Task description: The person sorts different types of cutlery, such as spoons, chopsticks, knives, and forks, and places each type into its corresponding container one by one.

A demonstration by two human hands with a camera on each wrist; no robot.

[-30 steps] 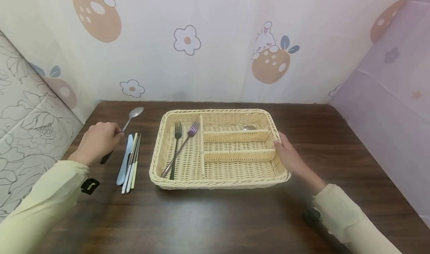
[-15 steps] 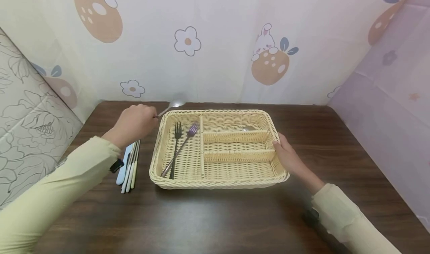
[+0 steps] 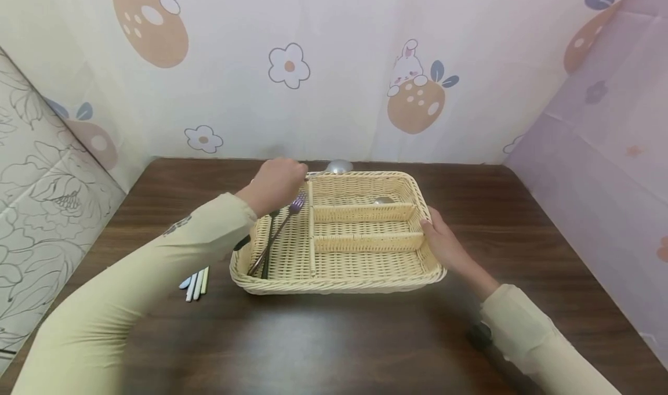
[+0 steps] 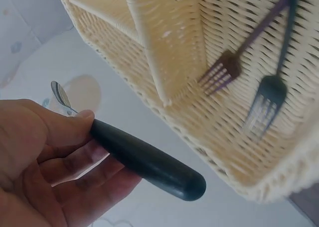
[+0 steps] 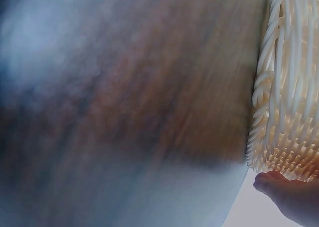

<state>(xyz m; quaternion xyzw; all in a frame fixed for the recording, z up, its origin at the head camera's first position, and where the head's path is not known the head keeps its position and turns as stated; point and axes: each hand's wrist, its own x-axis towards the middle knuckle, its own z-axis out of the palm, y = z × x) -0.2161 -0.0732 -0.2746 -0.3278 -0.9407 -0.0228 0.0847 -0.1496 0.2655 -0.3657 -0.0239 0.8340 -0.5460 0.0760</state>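
Note:
My left hand (image 3: 276,185) pinches a spoon (image 3: 339,166) above the back left of a wicker basket (image 3: 339,287). In the left wrist view the spoon's dark handle (image 4: 144,157) sticks out past the thumb and fingers. My right hand (image 3: 446,241) grips the basket's right end, thumb over the rim. Inside the basket's left compartment lie a purple fork (image 3: 282,232) and a dark fork (image 4: 271,95), crossed. Another spoon (image 3: 384,200) shows in the back right compartment, mostly hidden by a divider (image 3: 365,213).
To the basket's left, a light blue knife (image 3: 185,283) and several chopsticks (image 3: 196,285) lie on the dark wooden table (image 3: 334,348), partly covered by my left sleeve. A patterned curtain (image 3: 339,93) hangs behind the table's back edge.
My left hand has carried the spoon rightward from the left side of the table to over the basket's back rim. The right hand keeps its grip on the basket.

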